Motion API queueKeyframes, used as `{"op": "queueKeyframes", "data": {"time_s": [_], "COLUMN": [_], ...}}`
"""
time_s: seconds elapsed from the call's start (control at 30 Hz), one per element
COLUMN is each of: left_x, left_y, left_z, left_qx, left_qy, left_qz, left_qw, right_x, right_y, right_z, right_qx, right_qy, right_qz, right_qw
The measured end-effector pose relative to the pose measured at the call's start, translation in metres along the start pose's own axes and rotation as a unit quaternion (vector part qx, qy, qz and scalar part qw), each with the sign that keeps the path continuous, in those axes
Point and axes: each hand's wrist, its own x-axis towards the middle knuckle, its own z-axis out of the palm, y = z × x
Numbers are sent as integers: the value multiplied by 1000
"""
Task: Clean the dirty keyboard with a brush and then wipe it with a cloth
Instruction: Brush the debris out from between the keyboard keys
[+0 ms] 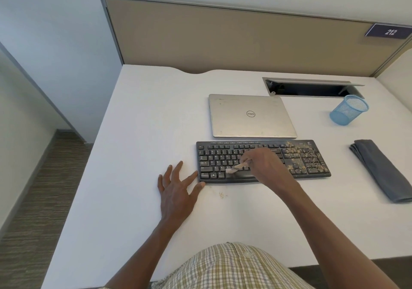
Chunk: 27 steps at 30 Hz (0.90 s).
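Right grip (pixel 264 162) pinches a small brush (pixel 236 167), bristles down on the black keyboard (pixel 263 161) by the lower letter rows. Left grip (pixel 178 190) lies spread flat on the white tabletop (pixel 138 132), fingertips touching the keyboard's left end. Crumbs (pixel 305 155) cover keys right of the brush; folded grey cloth (pixel 381 168) lies farther right

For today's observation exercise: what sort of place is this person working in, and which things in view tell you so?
Most likely an office cubicle: a fabric partition panel behind the white desk, a numbered sign reading 212, and a closed laptop beside a keyboard.
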Motion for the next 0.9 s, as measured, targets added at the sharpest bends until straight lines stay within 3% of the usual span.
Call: {"op": "queueKeyframes", "data": {"time_s": [0.13,0.27,0.43,0.53,0.7,0.9], "left_x": [-1,-1,0,0,0,0], "left_y": [0,1,1,2,1,2], "left_z": [0,-1,-2,-2,-2,-3], "left_qx": [1,5,2,3,4,2], "left_qy": [2,3,-3,-4,-5,-6], "left_qz": [5,4,-1,-1,-1,-3], "left_qw": [1000,1000,1000,1000,1000,1000], "right_x": [1,-2,-6,-12,-7,-16], "right_y": [-1,-3,7,10,-4,22], "right_z": [-12,1,-5,-6,5,-4], "right_qx": [-65,-7,-25,-51,20,-18], "right_qy": [-22,9,-16,25,26,31], "right_qz": [26,-16,23,34,-17,67], "right_qw": [997,1000,999,998,999,997]}}
